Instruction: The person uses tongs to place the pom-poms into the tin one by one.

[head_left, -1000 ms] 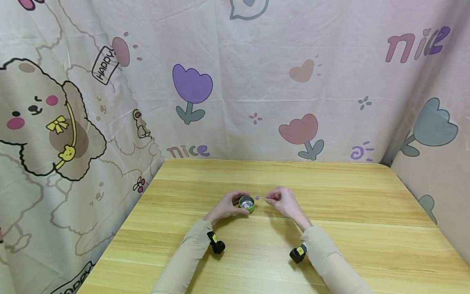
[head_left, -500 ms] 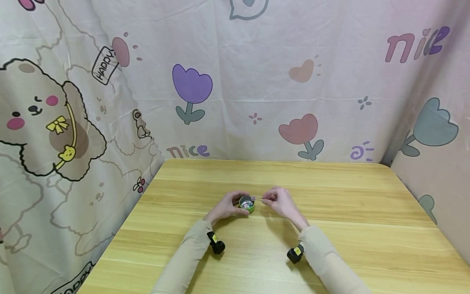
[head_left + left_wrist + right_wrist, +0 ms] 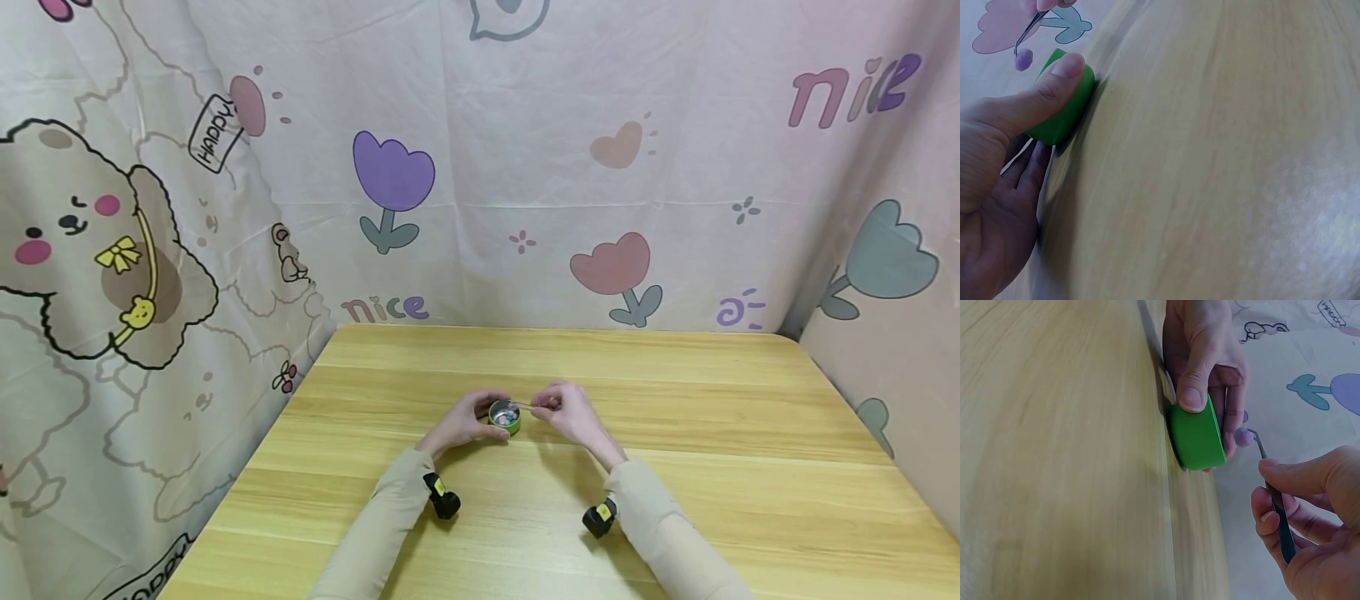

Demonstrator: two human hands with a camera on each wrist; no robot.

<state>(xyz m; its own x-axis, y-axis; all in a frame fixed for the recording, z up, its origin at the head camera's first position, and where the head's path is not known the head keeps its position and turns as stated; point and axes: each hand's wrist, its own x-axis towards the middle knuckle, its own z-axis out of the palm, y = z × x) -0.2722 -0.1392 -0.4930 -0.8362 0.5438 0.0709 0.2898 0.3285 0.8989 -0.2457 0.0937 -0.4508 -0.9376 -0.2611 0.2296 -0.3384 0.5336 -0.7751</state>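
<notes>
A small round green tin [image 3: 505, 427] with a silvery inside stands upright on the table, and small pale and coloured bits lie in it. My left hand [image 3: 467, 421] holds it, thumb on the near side and fingers round the far side. With thumb and fingers, my right hand [image 3: 572, 412] pinches dark tweezers [image 3: 1280, 522] with bent metal tips. A small purple pompom [image 3: 1244, 437] is caught at those tips. In the left wrist view the pompom [image 3: 1024, 59] hangs just above the tin's rim; in the head view it overlaps the tin's opening.
The wood-grain table [image 3: 675, 383] spreads out around both hands. A printed cloth [image 3: 510, 167] hangs behind it and along both sides. Each sleeve carries a black wrist camera [image 3: 446, 504].
My right hand has moved left, bringing the tweezers and the purple pompom from beside the tin to over its opening. My left hand and the tin have stayed put.
</notes>
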